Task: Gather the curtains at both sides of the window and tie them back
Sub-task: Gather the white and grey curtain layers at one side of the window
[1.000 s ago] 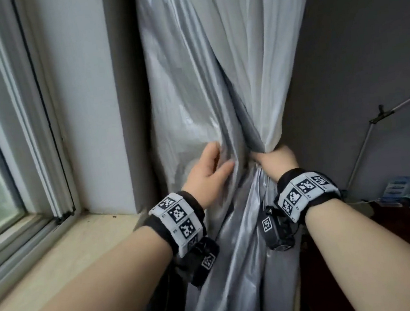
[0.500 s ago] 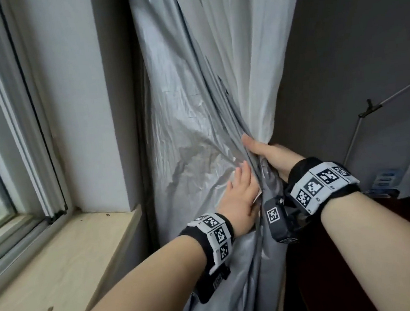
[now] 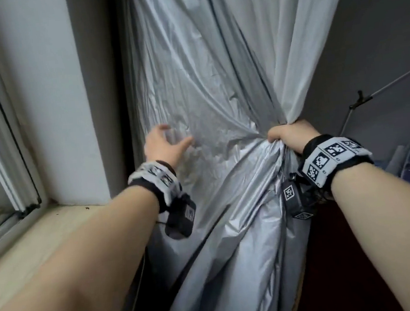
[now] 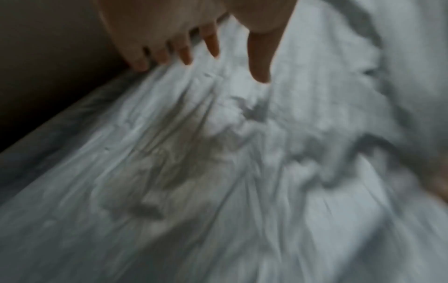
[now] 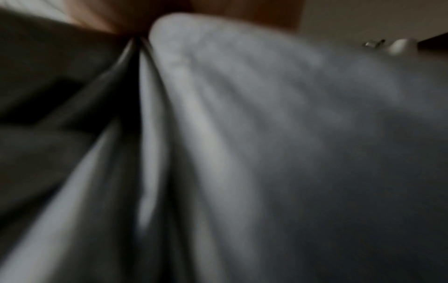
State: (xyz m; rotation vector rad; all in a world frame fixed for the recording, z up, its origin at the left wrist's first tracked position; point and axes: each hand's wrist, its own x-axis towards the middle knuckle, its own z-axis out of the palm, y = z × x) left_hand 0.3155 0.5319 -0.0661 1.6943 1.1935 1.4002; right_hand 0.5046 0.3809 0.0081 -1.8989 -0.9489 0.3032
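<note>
Gripping a thick bunch of cloth, your right hand (image 3: 292, 137) has its fingers curled tight round the gathered curtain (image 3: 204, 84), knuckles up, the wrist bent slightly down toward the fold. From that fist the fabric fans out in sharp, taut pleats, upward and to the left. The right wrist view is blurred, but shows smooth grey folds (image 5: 242, 134) narrowing into the grasp.

Your left hand (image 3: 164, 147) is loose and spread, holding nothing. Its fingers (image 4: 184, 53) are parted and lightly bent, the thumb splayed wide to the right, with the tips at or just above the cloth near its left edge; motion blur hides whether they touch. The left forearm reaches forward over the window sill (image 3: 31, 244).

The curtain hangs to the right of the window, against the white wall pier (image 3: 48, 95). Its near face is a silvery, slick-looking material, finely crinkled like foil where it lies flat, glossy where it billows below your hands. A softer, matte, pale layer shows at the upper right, falling in long rounded folds into your right fist.

Both wrists wear black bands (image 3: 336, 159) with white panels of square printed markers, and a small black camera hangs under each.

The sill is pale and smooth, with a few dark specks near the corner. At the left stands the grey window frame (image 3: 1, 151); at the right, a dark wall and a thin metal rod (image 3: 389, 85).
</note>
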